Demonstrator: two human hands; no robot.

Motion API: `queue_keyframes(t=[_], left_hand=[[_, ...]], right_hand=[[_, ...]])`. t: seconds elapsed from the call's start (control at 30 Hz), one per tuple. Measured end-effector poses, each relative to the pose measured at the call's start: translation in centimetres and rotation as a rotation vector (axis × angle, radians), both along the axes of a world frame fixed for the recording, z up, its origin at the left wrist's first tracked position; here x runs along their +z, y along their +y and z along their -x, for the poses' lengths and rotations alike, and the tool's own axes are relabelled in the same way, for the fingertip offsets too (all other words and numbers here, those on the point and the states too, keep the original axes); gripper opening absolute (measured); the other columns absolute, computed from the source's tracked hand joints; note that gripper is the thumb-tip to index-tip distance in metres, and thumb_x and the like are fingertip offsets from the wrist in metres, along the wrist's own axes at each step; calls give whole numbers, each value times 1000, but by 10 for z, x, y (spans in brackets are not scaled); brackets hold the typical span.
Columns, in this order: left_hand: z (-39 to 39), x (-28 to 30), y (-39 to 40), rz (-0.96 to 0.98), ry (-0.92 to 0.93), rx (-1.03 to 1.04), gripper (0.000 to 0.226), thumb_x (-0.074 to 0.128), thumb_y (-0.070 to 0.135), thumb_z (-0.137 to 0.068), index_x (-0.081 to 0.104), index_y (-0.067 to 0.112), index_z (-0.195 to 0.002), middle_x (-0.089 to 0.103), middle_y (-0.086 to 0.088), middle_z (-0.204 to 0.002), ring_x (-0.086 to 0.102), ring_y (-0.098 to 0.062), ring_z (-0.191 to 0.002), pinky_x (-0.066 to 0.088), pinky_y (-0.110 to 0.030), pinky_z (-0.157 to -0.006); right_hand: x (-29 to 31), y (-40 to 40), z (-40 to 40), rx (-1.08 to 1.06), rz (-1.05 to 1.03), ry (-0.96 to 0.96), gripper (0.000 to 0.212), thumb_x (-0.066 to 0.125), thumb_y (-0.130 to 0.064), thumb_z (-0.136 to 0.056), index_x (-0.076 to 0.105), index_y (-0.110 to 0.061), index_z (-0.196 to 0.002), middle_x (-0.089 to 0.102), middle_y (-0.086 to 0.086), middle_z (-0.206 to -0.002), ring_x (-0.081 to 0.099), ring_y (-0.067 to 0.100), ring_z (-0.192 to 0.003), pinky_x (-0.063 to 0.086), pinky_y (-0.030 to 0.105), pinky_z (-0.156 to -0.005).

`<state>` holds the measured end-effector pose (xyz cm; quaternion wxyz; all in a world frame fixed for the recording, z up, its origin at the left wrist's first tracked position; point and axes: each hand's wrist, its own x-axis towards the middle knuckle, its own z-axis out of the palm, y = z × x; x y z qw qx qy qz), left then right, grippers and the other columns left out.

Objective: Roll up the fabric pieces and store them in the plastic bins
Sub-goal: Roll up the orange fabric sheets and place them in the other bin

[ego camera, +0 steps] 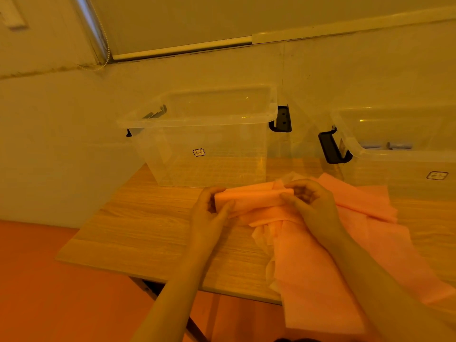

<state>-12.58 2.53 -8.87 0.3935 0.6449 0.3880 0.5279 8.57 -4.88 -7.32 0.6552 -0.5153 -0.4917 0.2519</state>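
Head view – roll: pink fabric roll [254,197] sits above the wooden table [153,233], long axis from 9 to 3 o'clock.
Left hand [209,211]: fingers curled round the roll's 9 o'clock end.
Right hand [308,201]: fingers pinch the 3 o'clock end – likely to keep the turns tight.
Loose fabric [320,267]: trails toward 5 o'clock, unrolled.
Clear plastic bin [204,134]: at 12 o'clock, open and near for storing.

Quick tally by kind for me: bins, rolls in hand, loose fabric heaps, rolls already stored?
Clear plastic bins: 2, left bin, right bin
Pink roll held in both hands: 1
Loose fabric heap; sheets uncountable: 1
Stored rolls seen in right bin: 1
Total: 5
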Motion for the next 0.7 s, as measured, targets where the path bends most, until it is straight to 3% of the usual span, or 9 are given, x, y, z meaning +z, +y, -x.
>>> queue_keyframes(t=[0.13, 0.23, 0.37, 0.47, 0.6, 0.7], left_hand=[[1, -2, 1, 12, 24, 24, 24, 70, 50, -69, 61, 42, -89, 66, 4, -94, 65, -23, -90, 54, -55, -73], [2, -1, 1, 23, 44, 48, 22, 68, 53, -69, 59, 40, -85, 65, 3, -88, 65, -27, -84, 53, -59, -65], [0, 0, 0, 40, -1, 34, 23, 69, 47, -69, 61, 44, -90, 66, 4, -96, 65, -22, -94, 54, -56, -75], [0, 2, -1, 39, -31, 8, 30, 73, 37, -71, 62, 44, -99, 66, 4, -106, 63, -16, -102, 54, -42, -83], [0, 3, -3, 13, -19, -13, 30, 72, 10, -80, 63, 34, -95, 66, 6, -102, 63, -13, -100, 53, -35, -82], [1, 3, -3, 4, -22, 21, 29, 72, 5, -79, 64, 30, -91, 66, 6, -96, 64, -15, -95, 53, -36, -79]], right_hand=[[0, -1, 1, 6, 3, -8, 24, 70, -5, -81, 66, -23, -95, 67, -2, -98, 63, 2, -83, 50, 15, -71], [-1, -2, 0, 20, 15, -51, 36, 76, -2, -75, 65, -27, -98, 67, -3, -96, 65, 3, -82, 52, 15, -70], [-3, 0, 0, 12, 32, -29, 30, 76, -4, -76, 65, -25, -94, 69, 0, -91, 65, 7, -79, 52, 17, -67], [-5, 2, 1, -20, 51, 17, 18, 75, -7, -77, 66, -20, -86, 69, 1, -84, 64, 5, -74, 50, 17, -65], [-5, 1, 0, -10, 22, 11, 14, 74, -7, -77, 69, -18, -86, 70, 2, -94, 66, 7, -87, 51, 18, -76], [-2, -1, 0, 2, -22, -9, 26, 73, -1, -78, 67, -23, -90, 69, 0, -100, 66, 6, -87, 52, 17, -74]])
